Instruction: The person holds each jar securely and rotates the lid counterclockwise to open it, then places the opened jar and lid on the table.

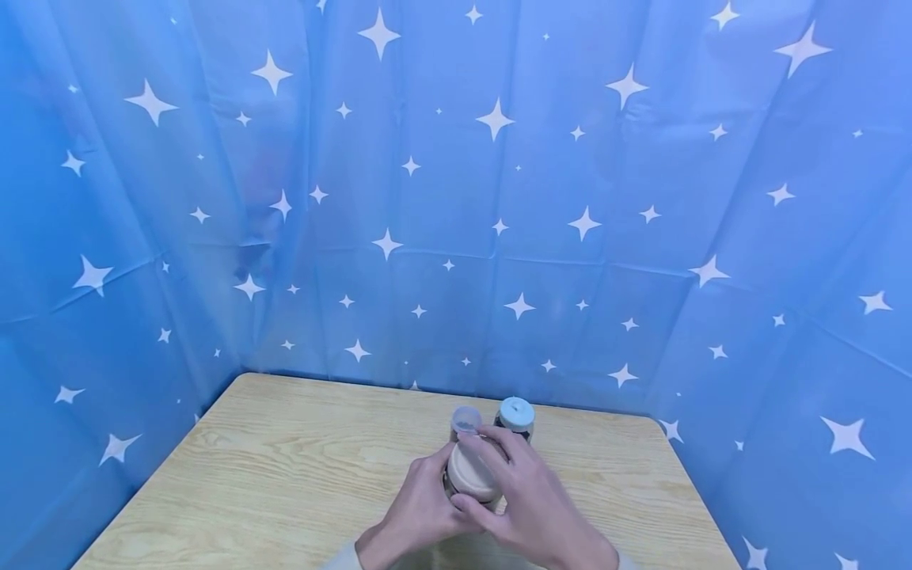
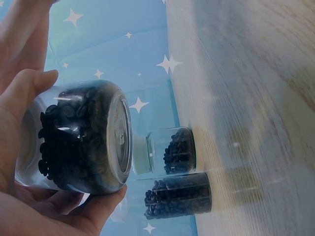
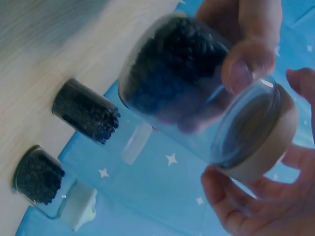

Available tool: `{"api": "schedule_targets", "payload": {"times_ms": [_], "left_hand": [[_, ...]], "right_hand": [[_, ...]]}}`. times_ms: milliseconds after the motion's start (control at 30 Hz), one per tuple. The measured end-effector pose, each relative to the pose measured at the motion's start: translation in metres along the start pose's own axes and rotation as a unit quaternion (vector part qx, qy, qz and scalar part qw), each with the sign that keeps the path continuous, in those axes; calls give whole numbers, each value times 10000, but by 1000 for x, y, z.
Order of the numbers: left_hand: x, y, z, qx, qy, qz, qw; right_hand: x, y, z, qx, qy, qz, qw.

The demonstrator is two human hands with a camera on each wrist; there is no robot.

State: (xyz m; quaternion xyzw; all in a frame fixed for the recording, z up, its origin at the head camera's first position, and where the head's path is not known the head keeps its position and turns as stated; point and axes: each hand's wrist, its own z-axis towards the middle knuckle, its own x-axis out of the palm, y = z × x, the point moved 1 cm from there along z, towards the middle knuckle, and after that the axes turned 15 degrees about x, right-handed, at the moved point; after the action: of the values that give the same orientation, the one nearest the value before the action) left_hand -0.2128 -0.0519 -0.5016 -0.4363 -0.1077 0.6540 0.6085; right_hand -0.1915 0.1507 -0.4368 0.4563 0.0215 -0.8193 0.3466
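A clear glass jar [image 2: 81, 137], part filled with what look like dark coffee beans, is raised off the table and tilted. My left hand [image 1: 420, 503] grips its body, thumb on one side and fingers on the other. At the mouth sits a cream lid [image 1: 472, 471], and my right hand [image 1: 530, 499] holds this lid with fingers and thumb spread round its rim. The right wrist view shows the lid [image 3: 270, 140] against the glass; whether it is fully seated I cannot tell. In the head view the hands hide most of the jar's body.
Just beyond my hands two more bean-filled jars stand upright on the wooden table [image 1: 321, 443]: a narrow jar with a translucent lid [image 1: 466, 418] and, to its right, a jar with a light blue lid [image 1: 516, 413]. A blue star-patterned curtain [image 1: 442, 206] surrounds the table.
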Motion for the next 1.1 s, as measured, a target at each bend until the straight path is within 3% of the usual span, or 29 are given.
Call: {"api": "schedule_targets", "payload": {"times_ms": [367, 1100], "left_hand": [[-1, 0, -2, -147, 102, -43, 9998], [3, -3, -3, -63, 206, -33, 9998]], "right_hand": [[7, -3, -7, 86, 168, 227, 9996], [-1, -5, -8, 205, 454, 342, 9982]]}}
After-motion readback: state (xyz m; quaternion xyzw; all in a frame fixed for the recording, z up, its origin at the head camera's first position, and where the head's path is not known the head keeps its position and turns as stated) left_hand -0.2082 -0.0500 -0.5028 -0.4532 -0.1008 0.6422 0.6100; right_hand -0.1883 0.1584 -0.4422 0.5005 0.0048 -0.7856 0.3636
